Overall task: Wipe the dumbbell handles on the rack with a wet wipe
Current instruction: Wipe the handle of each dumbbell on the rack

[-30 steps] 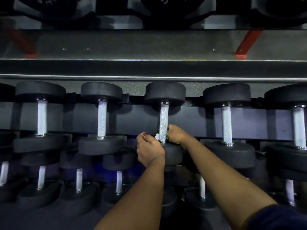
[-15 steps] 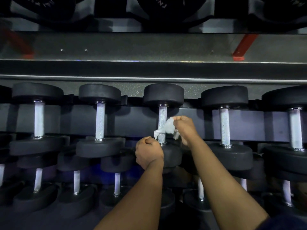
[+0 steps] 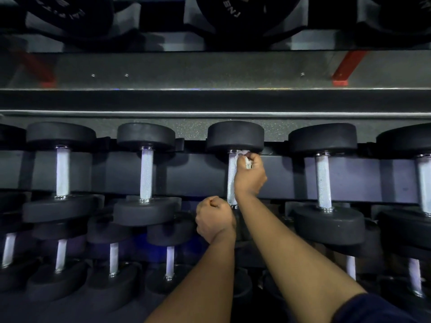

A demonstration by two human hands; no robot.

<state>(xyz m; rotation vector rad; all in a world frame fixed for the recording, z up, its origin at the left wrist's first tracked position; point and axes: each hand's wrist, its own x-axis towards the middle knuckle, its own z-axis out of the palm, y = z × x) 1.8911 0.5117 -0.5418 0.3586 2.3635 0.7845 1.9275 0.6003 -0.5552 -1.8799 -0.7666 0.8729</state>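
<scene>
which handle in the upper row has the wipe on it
The middle handle, third from the left, where the right hand presses the wet wipe against its top end; the others stand bare.

The dumbbell handle (image 3: 231, 183) was silvery metal, knurled and rough, with a shiny chrome collar (image 3: 146, 148) at its end. The heads (image 3: 235, 136) looked like matt black rubber. The wet wipe (image 3: 247, 162) was thin, crumpled white cloth. The rack (image 3: 198, 173) was dark, smooth and dull.

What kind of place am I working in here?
Most likely a gym's free-weight area: a tiered rack holds rows of black dumbbells, bigger round lettered weights sit above, and the right hand holds a wet wipe against one knurled steel handle.
</scene>
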